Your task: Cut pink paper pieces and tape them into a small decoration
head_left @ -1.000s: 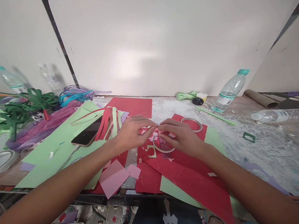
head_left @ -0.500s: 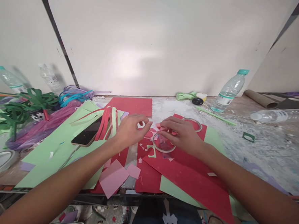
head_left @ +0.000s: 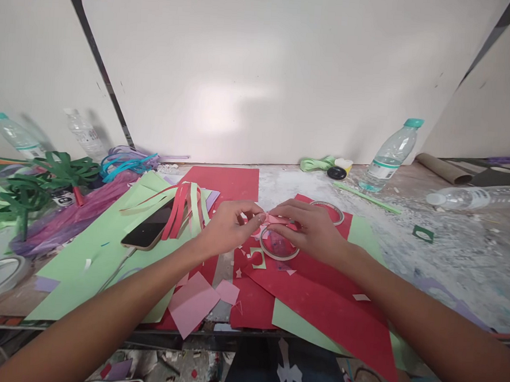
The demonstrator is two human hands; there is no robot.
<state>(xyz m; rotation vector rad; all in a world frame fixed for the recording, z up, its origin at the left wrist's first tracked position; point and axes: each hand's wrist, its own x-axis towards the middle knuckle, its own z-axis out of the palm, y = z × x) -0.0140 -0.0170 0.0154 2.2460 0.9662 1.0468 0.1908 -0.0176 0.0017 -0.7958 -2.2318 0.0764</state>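
Note:
Over the middle of the table my two hands meet at a small piece of pink paper [head_left: 274, 219]. My left hand [head_left: 229, 227] pinches its left end between thumb and fingertips. The fingers of my right hand [head_left: 315, 226] are closed on the other end and partly hide it. Just below the right fingers, a roll of tape [head_left: 263, 250] lies on red paper [head_left: 314, 281], with a second tape roll [head_left: 339, 210] behind that hand. A light green paper cutout [head_left: 259, 264] and small scraps lie under my fingers.
A phone [head_left: 149, 226] and red and green paper strips [head_left: 176, 215] lie on green sheets at left. Pink paper squares [head_left: 194, 303] are near the front edge. One water bottle [head_left: 387, 156] stands at back right; another bottle [head_left: 474, 197] lies on its side. A white panel [head_left: 266, 70] stands behind.
My left hand has moved slightly right and down, and its fingertips now reach the pink paper piece in my right hand. My right hand has hardly moved.

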